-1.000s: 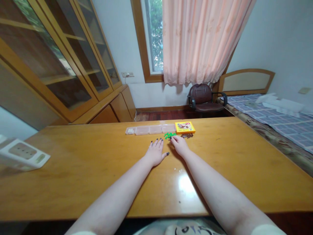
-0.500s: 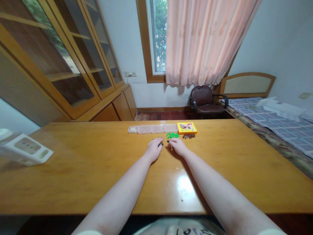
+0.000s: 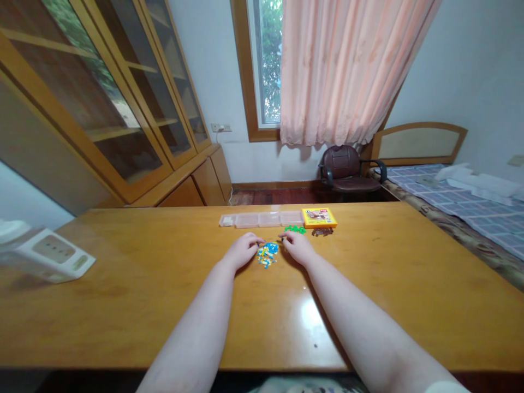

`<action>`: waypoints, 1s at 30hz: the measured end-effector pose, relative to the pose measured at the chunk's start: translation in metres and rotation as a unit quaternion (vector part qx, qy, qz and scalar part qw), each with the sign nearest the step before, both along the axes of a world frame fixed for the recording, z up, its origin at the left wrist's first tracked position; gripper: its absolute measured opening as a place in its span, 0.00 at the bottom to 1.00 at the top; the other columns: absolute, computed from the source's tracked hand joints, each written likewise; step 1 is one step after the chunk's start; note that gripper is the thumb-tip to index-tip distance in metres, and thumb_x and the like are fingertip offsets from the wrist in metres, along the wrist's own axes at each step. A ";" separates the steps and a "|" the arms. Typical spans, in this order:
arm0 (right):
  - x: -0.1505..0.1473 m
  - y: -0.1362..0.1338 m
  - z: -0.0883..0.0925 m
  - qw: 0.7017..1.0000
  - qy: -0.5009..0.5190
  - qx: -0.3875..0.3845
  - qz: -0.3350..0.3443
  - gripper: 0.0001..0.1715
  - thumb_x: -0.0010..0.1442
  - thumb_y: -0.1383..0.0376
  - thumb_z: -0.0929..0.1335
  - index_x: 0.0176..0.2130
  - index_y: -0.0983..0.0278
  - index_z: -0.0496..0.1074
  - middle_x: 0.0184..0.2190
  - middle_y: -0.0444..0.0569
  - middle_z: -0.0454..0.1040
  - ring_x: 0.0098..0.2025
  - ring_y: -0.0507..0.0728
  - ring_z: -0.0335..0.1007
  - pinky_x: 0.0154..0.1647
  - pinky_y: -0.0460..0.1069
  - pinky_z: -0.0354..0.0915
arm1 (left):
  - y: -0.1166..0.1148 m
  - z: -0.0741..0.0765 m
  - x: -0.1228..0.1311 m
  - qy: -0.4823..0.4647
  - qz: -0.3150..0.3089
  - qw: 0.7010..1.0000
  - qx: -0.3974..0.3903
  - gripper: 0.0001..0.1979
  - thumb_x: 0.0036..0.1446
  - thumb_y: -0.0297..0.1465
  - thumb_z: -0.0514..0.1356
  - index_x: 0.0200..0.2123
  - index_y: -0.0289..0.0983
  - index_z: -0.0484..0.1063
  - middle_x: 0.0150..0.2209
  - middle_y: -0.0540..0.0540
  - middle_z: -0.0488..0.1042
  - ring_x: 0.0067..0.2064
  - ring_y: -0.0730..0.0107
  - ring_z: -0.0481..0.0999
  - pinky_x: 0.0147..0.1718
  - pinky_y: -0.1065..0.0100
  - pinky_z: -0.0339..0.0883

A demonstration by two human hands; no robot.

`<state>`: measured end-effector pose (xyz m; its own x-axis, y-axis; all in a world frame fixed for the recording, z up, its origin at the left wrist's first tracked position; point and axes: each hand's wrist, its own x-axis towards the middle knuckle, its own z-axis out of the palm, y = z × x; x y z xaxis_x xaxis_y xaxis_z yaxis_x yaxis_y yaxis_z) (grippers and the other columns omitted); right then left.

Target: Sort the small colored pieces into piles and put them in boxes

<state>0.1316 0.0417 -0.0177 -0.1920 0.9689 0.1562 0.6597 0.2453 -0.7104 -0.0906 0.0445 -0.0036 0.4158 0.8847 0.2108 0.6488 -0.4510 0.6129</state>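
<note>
A small heap of blue, yellow and white pieces [image 3: 267, 254] lies on the wooden table [image 3: 123, 284] between my two hands. My left hand [image 3: 243, 250] rests just left of the heap with its fingers curled inward toward the pieces. On the other side, my right hand [image 3: 297, 246] has its fingertips pinched together near the heap's top right. What either hand holds is too small to see. A cluster of green pieces [image 3: 295, 230] and a darker brown cluster [image 3: 322, 232] lie just beyond my right hand.
A clear plastic compartment box [image 3: 262, 219] and a yellow box [image 3: 319, 217] sit at the table's far side. A white device [image 3: 45, 254] lies at the left edge. Beyond the table are a brown chair [image 3: 347, 172], a bed [image 3: 462, 202] and glass-door cabinets [image 3: 102, 103].
My left hand went from lying flat to curled and slid left, uncovering the blue, yellow and white heap. The right hand stayed near the green pieces, pinched.
</note>
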 end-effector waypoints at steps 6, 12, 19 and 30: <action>-0.007 -0.002 0.005 0.994 -0.095 0.051 0.037 0.19 0.57 0.69 0.61 0.45 0.62 0.75 0.40 0.50 0.71 0.42 0.54 0.67 0.46 0.47 0.60 | -0.007 0.016 0.000 0.114 -0.008 0.993 -0.010 0.18 0.53 0.28 0.54 0.46 0.43 0.76 0.39 0.47 0.73 0.41 0.67 0.72 0.44 0.68 0.65; -0.007 -0.003 0.006 0.988 -0.132 0.045 0.071 0.19 0.58 0.68 0.62 0.46 0.60 0.76 0.38 0.50 0.69 0.41 0.54 0.65 0.47 0.46 0.59 | -0.008 0.009 0.006 0.200 -0.009 0.980 0.024 0.20 0.54 0.30 0.56 0.49 0.51 0.73 0.57 0.48 0.65 0.58 0.56 0.62 0.59 0.53 0.51; -0.006 -0.004 0.010 0.984 -0.168 0.047 0.042 0.17 0.60 0.65 0.61 0.40 0.62 0.78 0.38 0.50 0.70 0.39 0.54 0.66 0.42 0.46 0.59 | -0.005 0.000 0.012 0.215 0.034 0.976 0.012 0.22 0.57 0.33 0.54 0.56 0.48 0.67 0.61 0.45 0.61 0.61 0.54 0.58 0.60 0.49 0.48; -0.008 -0.004 0.008 0.980 -0.149 0.095 0.093 0.17 0.60 0.65 0.63 0.46 0.60 0.76 0.40 0.50 0.70 0.44 0.55 0.64 0.49 0.48 0.57 | -0.004 0.001 0.007 0.148 -0.018 0.988 0.050 0.18 0.51 0.25 0.56 0.44 0.46 0.77 0.56 0.46 0.68 0.58 0.57 0.63 0.60 0.51 0.51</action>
